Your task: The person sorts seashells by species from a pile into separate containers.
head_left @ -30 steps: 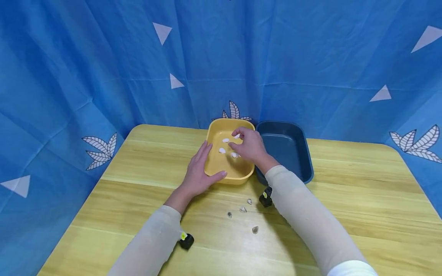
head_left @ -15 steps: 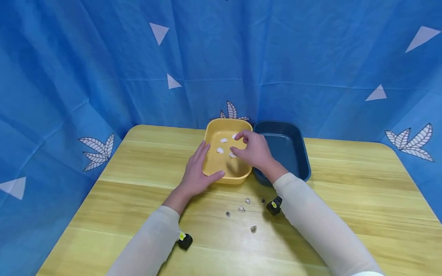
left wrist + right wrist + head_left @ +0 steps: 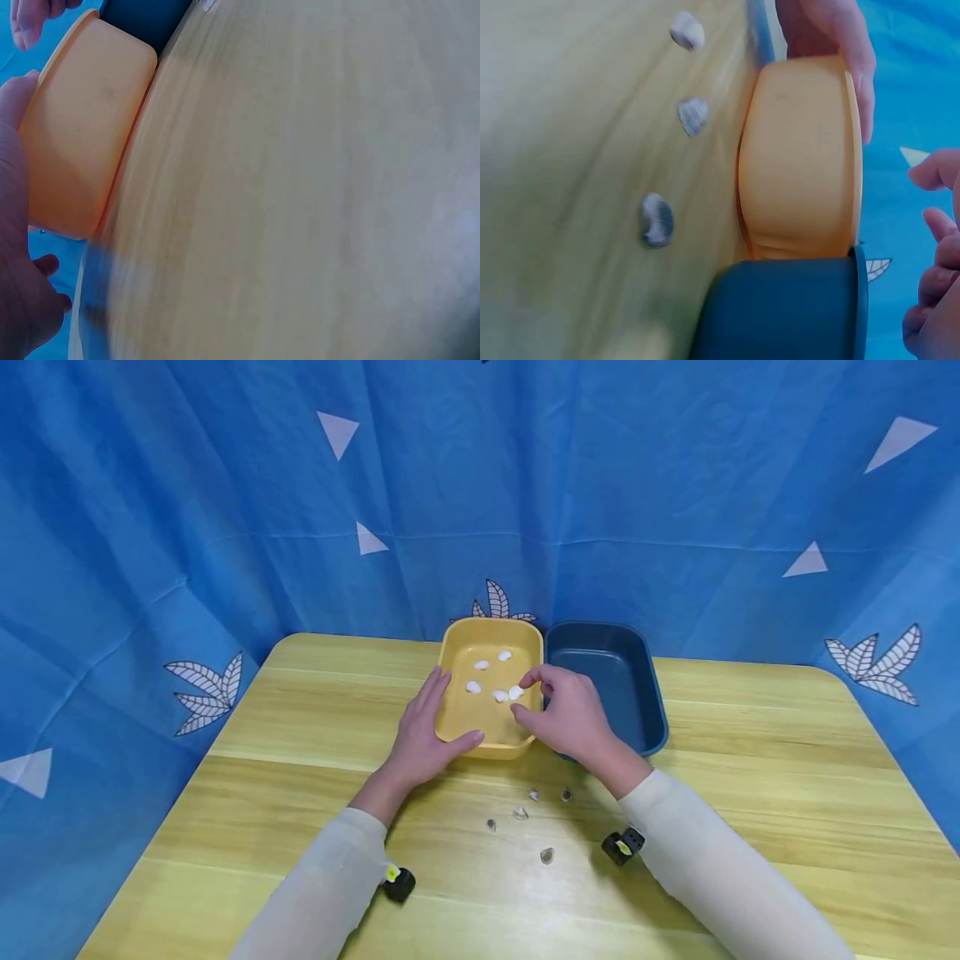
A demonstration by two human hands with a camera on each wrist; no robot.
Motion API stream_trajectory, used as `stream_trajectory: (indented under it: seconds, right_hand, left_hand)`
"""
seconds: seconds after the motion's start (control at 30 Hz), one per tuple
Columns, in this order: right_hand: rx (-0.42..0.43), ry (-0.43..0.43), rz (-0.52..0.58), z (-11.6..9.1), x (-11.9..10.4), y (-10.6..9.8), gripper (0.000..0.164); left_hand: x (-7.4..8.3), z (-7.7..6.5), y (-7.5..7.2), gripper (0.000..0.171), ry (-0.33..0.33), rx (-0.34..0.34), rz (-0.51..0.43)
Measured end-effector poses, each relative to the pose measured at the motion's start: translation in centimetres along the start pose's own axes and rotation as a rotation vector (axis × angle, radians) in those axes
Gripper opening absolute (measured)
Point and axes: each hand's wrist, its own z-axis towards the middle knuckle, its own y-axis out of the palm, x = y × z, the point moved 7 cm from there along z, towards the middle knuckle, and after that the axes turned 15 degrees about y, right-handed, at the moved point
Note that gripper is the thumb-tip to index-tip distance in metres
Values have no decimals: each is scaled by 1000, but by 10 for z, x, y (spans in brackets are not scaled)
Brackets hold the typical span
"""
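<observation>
Several white seashells (image 3: 473,687) lie inside the yellow tray (image 3: 489,739). My left hand (image 3: 417,743) rests against the tray's left side and near-left corner, fingers fairly straight, thumb over the front rim. Above the tray's right rim hovers my right hand (image 3: 572,714), its thumb and index finger bent towards each other. The right wrist view shows a gap between those two fingertips, with nothing visible in it. Nearest to them in the head view is a white seashell (image 3: 516,692). Grey seashells (image 3: 547,856) are scattered on the table in front.
A dark blue tray (image 3: 660,727) stands against the yellow tray's right side, partly covered by my right hand. Both stand on a wooden table (image 3: 247,793) near its far edge. Behind it hangs a blue curtain (image 3: 465,485) with a leaf print.
My right hand has drawn back to the right and towards me, away from the far white seashell, uncovering more of the tray's inside. The left hand has stayed at the tray.
</observation>
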Motion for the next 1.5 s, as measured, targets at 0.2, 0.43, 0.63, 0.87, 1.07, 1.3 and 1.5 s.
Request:
stream_trajectory:
  seconds: [0.2, 0.43, 0.63, 0.87, 1.07, 1.3, 1.5]
  right_hand:
    - [16, -82, 29, -24, 2, -5, 22]
    - [39, -121, 47, -50, 9, -7, 22]
    - [31, -136, 53, -66, 15, -3, 24]
    - [8, -164, 64, -80, 21, 4, 25]
    - [-6, -170, 53, -88, 29, 8, 25]
    - [-76, -74, 31, -90, 42, 17, 23]
    - [-139, 0, -4, -89, 53, 26, 19]
  left_hand:
    - [-1, 0, 0, 101, -7, -1, -7]
    - [-1, 0, -1, 100, -10, -3, 2]
    - [-1, 1, -1, 100, -5, 1, 4]
    - [-1, 1, -1, 100, 2, 8, 0]
    - [0, 1, -1, 100, 4, 4, -3]
    - [0, 1, 0, 100, -7, 1, -4]
    - [-1, 1, 1, 100, -2, 2, -6]
